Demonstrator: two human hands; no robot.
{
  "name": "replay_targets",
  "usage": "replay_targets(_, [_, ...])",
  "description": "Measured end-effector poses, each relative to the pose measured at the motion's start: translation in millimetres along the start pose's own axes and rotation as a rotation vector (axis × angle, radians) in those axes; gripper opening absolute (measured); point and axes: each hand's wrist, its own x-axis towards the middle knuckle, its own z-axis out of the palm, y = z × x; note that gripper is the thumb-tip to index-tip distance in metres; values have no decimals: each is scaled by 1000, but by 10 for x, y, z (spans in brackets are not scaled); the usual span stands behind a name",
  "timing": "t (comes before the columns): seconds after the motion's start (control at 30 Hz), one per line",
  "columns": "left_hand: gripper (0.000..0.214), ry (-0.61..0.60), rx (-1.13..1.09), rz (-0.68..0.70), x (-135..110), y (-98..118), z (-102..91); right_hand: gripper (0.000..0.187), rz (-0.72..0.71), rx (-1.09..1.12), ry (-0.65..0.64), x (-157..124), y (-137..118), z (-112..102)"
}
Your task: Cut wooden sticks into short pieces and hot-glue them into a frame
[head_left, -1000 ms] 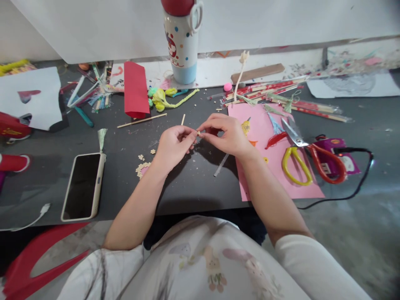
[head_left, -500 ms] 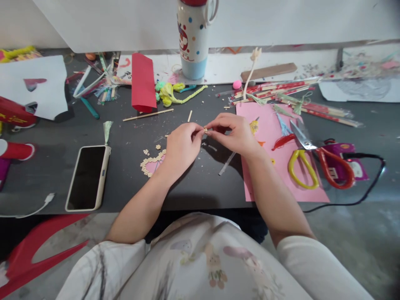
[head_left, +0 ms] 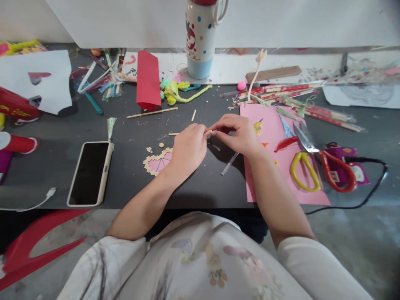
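Observation:
My left hand (head_left: 188, 148) and my right hand (head_left: 236, 134) meet above the dark table (head_left: 131, 183), fingertips pinched together on a tiny cream-coloured bit (head_left: 210, 131). Just left of my left hand lies a small pink heart shape (head_left: 158, 161) edged with cream beads, partly hidden by that hand. A thin stick (head_left: 173, 133) pokes out beside my left fingers. Under my right wrist lies a pink paper sheet (head_left: 281, 166).
A phone (head_left: 90, 173) lies at the left. Yellow-and-red scissors (head_left: 315, 160) and a purple device with a black cable (head_left: 353, 166) rest at the right. A polka-dot bottle (head_left: 200, 37), folded red paper (head_left: 148, 81), chopstick packets (head_left: 296, 98) and craft scraps line the back.
The view has shifted, so everything sits further right in the picture. The pink beaded heart shows more beside my left hand. Both hands keep the same pinch.

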Motion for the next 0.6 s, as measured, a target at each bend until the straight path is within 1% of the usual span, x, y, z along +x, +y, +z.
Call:
replay_targets(0.17, [17, -31, 15, -16, -5, 32, -19, 11, -3, 35, -15, -3, 19, -3])
replay_targets(0.37, [18, -21, 18, -9, -11, 35, -14, 9, -13, 54, -15, -6, 27, -6])
replay_targets(0.47, [15, 34, -26, -9, 0, 21, -19, 9, -18, 61, 16, 0, 10, 1])
replay_targets(0.6, [13, 139, -175, -10, 20, 12, -48, 10, -36, 75, 107, 3, -34, 9])
